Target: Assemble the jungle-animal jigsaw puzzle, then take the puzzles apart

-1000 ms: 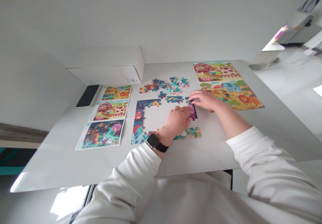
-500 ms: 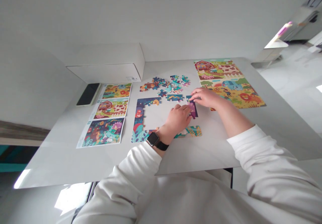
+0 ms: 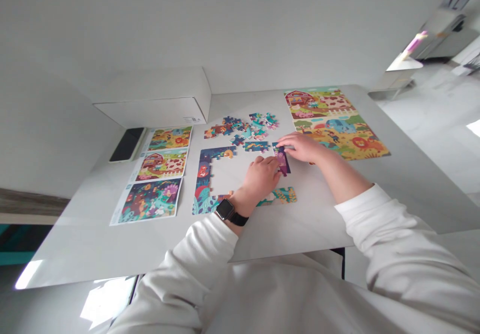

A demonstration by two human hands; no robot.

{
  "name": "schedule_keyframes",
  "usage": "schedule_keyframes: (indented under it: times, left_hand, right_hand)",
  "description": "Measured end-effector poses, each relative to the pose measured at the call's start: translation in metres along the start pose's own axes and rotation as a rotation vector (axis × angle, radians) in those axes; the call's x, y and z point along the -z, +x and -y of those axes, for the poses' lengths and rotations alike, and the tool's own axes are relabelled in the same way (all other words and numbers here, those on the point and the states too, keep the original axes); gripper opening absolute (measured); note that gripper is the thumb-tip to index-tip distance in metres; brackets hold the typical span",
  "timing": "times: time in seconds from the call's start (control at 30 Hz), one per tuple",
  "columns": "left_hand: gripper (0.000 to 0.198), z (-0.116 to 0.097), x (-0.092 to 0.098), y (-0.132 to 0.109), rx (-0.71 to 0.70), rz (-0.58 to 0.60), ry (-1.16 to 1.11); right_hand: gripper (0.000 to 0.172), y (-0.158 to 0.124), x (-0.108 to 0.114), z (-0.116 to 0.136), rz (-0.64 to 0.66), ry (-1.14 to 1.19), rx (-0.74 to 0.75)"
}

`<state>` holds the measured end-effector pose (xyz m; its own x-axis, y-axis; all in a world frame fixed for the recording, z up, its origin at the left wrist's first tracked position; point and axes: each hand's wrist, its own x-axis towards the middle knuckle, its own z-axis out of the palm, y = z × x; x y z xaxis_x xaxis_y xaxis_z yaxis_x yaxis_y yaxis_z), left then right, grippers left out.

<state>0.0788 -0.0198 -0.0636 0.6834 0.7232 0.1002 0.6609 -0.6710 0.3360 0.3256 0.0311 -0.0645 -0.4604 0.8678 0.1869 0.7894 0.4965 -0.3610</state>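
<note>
My left hand [image 3: 260, 180], with a black watch on the wrist, rests its fingertips on the left side of a joined strip of purple puzzle pieces [image 3: 282, 160]. My right hand [image 3: 300, 147] has its thumb and fingers at the strip's top end. A partly built puzzle border [image 3: 203, 174] lies to the left, with its top and left sides joined. Its bottom row [image 3: 287, 195] runs under my left wrist and is partly hidden. A separate top section [image 3: 256, 146] lies between the border's top corner and the strip.
Loose puzzle pieces [image 3: 247, 130] are heaped behind the border. Two finished puzzles [image 3: 343, 134] lie at right. Three picture sheets [image 3: 152, 194], a phone [image 3: 127, 144] and a white box [image 3: 150, 111] are at left. A wall [image 3: 240, 29] stands behind the table [image 3: 300, 224].
The whole view has shifted slightly, so the scene sits a little further left. Both hands stay at the purple strip, with hardly any movement of the fingers.
</note>
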Motion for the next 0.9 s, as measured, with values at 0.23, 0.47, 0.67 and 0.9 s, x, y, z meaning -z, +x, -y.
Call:
schedule_keyframes:
  times: [0.23,0.47,0.67,0.9]
  left_hand:
    - [0.027,-0.0008,0.0012,-0.0016,0.002,-0.003,0.022]
    - [0.027,-0.001,0.0026,-0.0024,0.003,0.001,0.039]
    - [0.027,-0.0018,0.0041,-0.003,0.01,0.005,0.049]
    - [0.027,-0.0021,0.0038,-0.0042,0.016,0.002,0.05]
  right_hand:
    - [0.051,-0.0011,-0.0034,0.0001,-0.036,0.025,-0.072]
    - [0.047,0.0001,-0.0074,-0.0005,-0.073,0.035,-0.055]
    - [0.038,0.0005,-0.0095,-0.0036,-0.107,0.051,-0.021]
    - [0.027,0.0018,-0.0096,-0.0057,-0.102,0.027,0.008]
